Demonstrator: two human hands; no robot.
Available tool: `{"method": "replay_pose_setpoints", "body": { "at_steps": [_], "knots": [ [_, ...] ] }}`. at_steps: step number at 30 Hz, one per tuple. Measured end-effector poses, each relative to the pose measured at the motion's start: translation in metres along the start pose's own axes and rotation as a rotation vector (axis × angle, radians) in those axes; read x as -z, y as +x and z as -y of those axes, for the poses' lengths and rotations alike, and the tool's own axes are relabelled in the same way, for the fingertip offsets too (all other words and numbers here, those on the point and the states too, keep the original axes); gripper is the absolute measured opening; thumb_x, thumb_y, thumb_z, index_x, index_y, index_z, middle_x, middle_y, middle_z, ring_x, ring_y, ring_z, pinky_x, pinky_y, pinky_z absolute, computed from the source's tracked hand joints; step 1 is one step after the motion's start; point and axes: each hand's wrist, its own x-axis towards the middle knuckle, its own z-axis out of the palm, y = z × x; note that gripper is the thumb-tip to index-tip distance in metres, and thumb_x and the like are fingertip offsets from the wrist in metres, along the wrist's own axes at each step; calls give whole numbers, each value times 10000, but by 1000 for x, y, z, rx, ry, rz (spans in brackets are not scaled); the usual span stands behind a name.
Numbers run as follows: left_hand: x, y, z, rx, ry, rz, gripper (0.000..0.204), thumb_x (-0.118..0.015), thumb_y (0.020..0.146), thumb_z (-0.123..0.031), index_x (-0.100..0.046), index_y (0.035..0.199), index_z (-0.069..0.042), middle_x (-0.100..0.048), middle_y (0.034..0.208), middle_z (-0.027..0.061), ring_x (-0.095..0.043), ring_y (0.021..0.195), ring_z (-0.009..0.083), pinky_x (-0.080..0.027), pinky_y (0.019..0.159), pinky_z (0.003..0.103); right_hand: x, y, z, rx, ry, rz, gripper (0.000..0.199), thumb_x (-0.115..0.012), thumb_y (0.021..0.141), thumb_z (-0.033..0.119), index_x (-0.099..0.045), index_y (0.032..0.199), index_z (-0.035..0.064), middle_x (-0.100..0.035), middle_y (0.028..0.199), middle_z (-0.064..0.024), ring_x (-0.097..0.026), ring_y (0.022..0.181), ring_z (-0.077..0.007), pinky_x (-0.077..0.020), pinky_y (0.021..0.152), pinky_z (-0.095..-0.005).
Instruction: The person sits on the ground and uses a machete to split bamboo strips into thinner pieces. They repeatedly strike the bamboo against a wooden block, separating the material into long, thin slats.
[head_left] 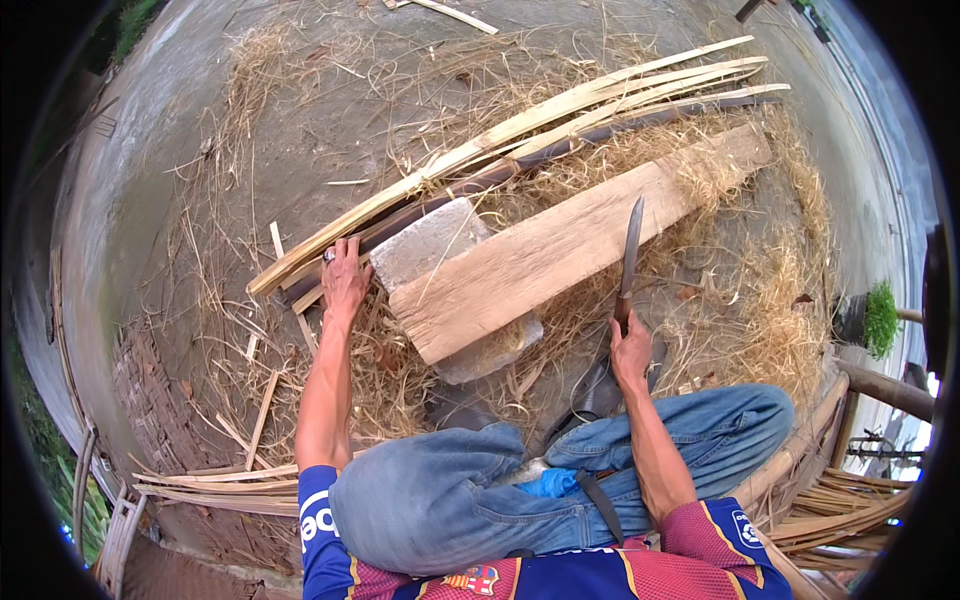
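My left hand, with a ring on one finger, is closed on the near left end of a bundle of long split bamboo strips. Most of these strips are pale, and one has a dark brown skin. In my right hand is the handle of a long knife, its narrow dark blade pointing away from me and passing over the edge of a wooden plank. That plank lies slanted across a pale stone block, between my two hands.
Curly shavings cover much of the grey ground around the plank. More split strips lie at my lower left, and another pile is at the lower right. A potted green plant stands at the right. My bent legs are close to the plank.
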Motion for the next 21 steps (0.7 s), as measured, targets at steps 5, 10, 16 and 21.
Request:
{"method": "replay_pose_setpoints", "body": {
  "at_steps": [5,10,16,21],
  "knots": [
    [19,22,5,51,99,67,447,-844,758,-276,-634,1109,-94,-626,1096,120,-623,1086,310,-475,929,460,-4,-1,-2,36,-11,-28,389,-690,952,284,-637,1231,19,-702,1034,-241,-683,938,-435,-544,776,-487],
    [70,19,-11,-187,135,-323,313,-776,797,-226,-615,1012,-65,-643,932,101,-660,840,278,-523,784,443,-7,-4,-6,-33,-23,-46,415,-674,960,327,-629,1256,40,-708,1073,-223,-683,974,-431,-542,809,-506],
    [207,41,-31,-174,107,-253,233,-767,854,-260,-590,882,-110,-635,691,31,-577,561,113,-505,512,280,2,-2,4,-50,36,8,379,-649,969,328,-630,1224,47,-704,1066,-246,-670,996,-453,-527,828,-538],
    [283,1,-82,-261,-172,-396,209,-790,850,-263,-642,896,-122,-650,725,5,-613,634,118,-531,609,283,4,-1,-1,-20,191,-8,369,-665,951,320,-643,1149,10,-701,1013,-274,-655,987,-474,-511,829,-523]
  ]
}}
